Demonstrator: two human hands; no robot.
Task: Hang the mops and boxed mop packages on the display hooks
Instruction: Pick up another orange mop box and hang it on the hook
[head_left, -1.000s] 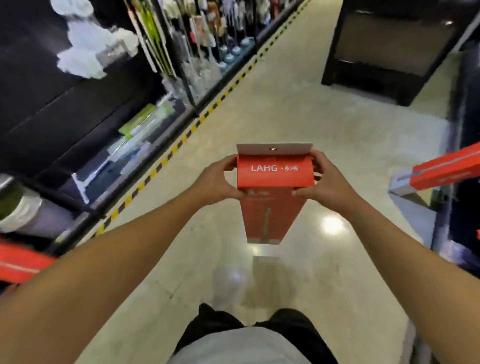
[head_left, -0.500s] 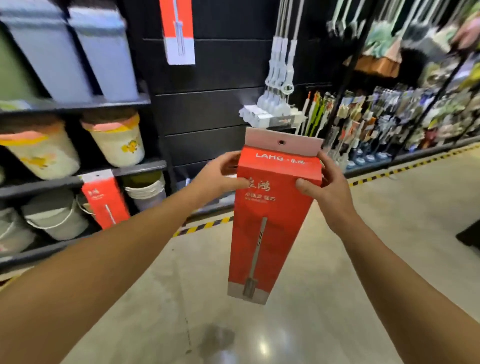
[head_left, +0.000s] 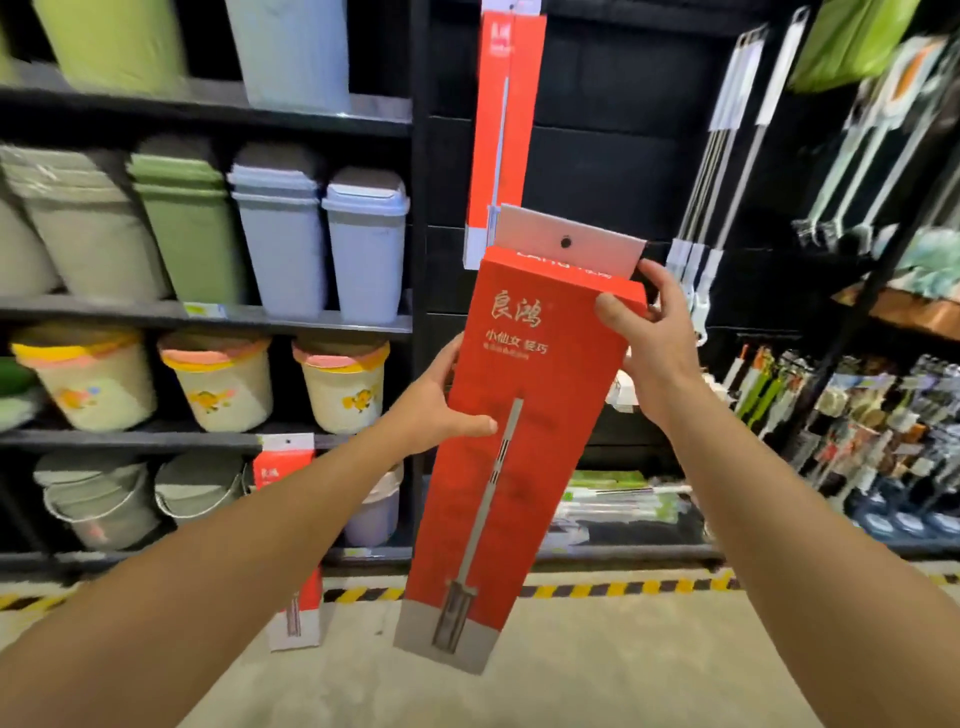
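Observation:
I hold a long red boxed mop package (head_left: 524, 415) upright in front of the black display wall. Its pale hang tab with a round hole (head_left: 566, 242) points up. My left hand (head_left: 441, 410) grips the box's left edge at mid-height, thumb across the front. My right hand (head_left: 649, 332) grips the upper right corner. A second red boxed package (head_left: 506, 119) hangs on the wall just above and behind the held one. A third red box (head_left: 291, 530) leans upright against the shelf at the lower left. White-handled mops (head_left: 727, 156) hang to the right.
Shelves at the left carry stacked green and grey bins (head_left: 280, 234) and round buckets (head_left: 218, 384). Brushes and cleaning tools (head_left: 872, 415) fill the racks at the right. A yellow-black striped line (head_left: 623, 590) marks the floor along the shelf base.
The view has turned from the aisle to face the display wall. The box has risen and stands closer to the wall; my left hand has slid down its left edge.

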